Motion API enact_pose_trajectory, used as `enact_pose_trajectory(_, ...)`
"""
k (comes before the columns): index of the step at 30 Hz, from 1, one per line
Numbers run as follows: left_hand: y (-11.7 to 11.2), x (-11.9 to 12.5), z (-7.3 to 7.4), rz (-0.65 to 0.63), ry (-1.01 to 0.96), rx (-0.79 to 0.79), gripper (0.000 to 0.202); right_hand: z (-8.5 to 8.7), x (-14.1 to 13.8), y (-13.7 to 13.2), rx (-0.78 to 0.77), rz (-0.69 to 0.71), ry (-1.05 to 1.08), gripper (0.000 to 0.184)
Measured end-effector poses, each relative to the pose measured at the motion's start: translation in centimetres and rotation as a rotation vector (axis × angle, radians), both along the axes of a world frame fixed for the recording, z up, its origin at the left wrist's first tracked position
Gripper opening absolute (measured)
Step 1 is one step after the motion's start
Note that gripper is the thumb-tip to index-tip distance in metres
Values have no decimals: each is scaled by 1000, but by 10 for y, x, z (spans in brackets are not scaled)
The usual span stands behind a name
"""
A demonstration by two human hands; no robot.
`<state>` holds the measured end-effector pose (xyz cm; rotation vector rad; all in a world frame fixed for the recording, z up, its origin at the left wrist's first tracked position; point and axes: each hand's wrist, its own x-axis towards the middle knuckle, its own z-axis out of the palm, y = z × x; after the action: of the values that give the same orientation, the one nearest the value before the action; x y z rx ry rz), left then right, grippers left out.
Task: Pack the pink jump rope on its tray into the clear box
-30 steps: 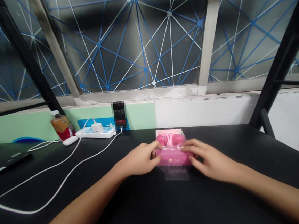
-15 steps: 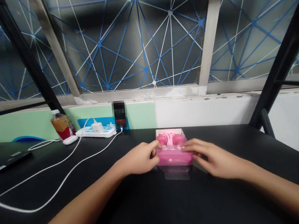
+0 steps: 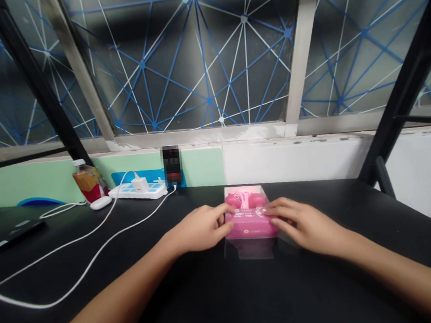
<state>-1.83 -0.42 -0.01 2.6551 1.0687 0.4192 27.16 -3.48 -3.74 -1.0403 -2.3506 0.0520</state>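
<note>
From the head camera, a clear plastic box (image 3: 249,214) sits on a black tabletop (image 3: 325,292), near the middle of the view and between the two hands. Its upper part shows two rounded, glossy pink shapes (image 3: 246,199) side by side, with a paler pink-and-white piece between them; they may be earbuds, but the picture does not settle it. A bright pink card band (image 3: 250,228) wraps the front, with small printing too blurred to read, and a clear plastic section (image 3: 250,249) extends below it toward the person. The left hand (image 3: 198,228) comes in from the left, partly curled, with its fingers (image 3: 223,210) resting on the box's left side and upper front. The right hand (image 3: 304,224) mirrors it from the right, its fingers (image 3: 274,211) on the opposite side, so the box is held between them. Farther back along the table stand a white power strip (image 3: 137,191) with a white charger (image 3: 139,183), a white cable (image 3: 68,250) looping across the tabletop, a small white oval object (image 3: 100,202), a juice-coloured pouch with a white cap (image 3: 87,180), and a dark flat device (image 3: 18,233). A pixelated dark object (image 3: 172,165) stands behind the strip.
</note>
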Motion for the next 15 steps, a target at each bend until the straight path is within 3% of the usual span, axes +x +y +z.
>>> enact_pose_trajectory(9, 1, 0, 0, -8, -10, -14, 27, -1, -2, -3, 39, -62, -76, 30)
enact_pose_trajectory(15, 0, 1, 2, -17, -16, -43, 28, 3, -2, -3, -29, -47, -51, 27)
